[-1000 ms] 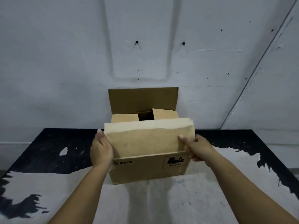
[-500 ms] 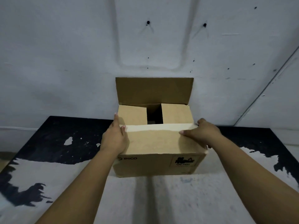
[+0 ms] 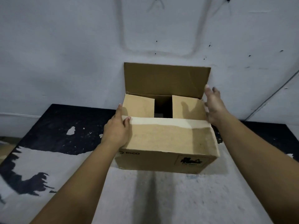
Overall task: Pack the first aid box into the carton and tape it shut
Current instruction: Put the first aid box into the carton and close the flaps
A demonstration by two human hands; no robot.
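- Carton (image 3: 163, 152): stands on the table (image 3: 145, 199), its back against the wall (image 3: 64, 54). Both short side flaps are folded in, leaving a dark gap between them.
- Left hand (image 3: 118, 130): lies flat and unclenched on the near flap (image 3: 169, 135), thumb across its free edge, fingertips reaching to the left side flap (image 3: 139, 105). It presses the flap down and grips nothing.
- Right hand (image 3: 213, 105): fingers spread, nothing held, just beside the right edge of the upright back flap (image 3: 165, 78); whether it touches cannot be told.
- First aid box: not visible; probably inside, below the left palm, though the gap shows only darkness.
- Handling, as a judgement: the cardboard looks stiff, light and springy at its creases. The back flap is best taken at its top free edge, above the right hand, and hinged forward to the left thumb.
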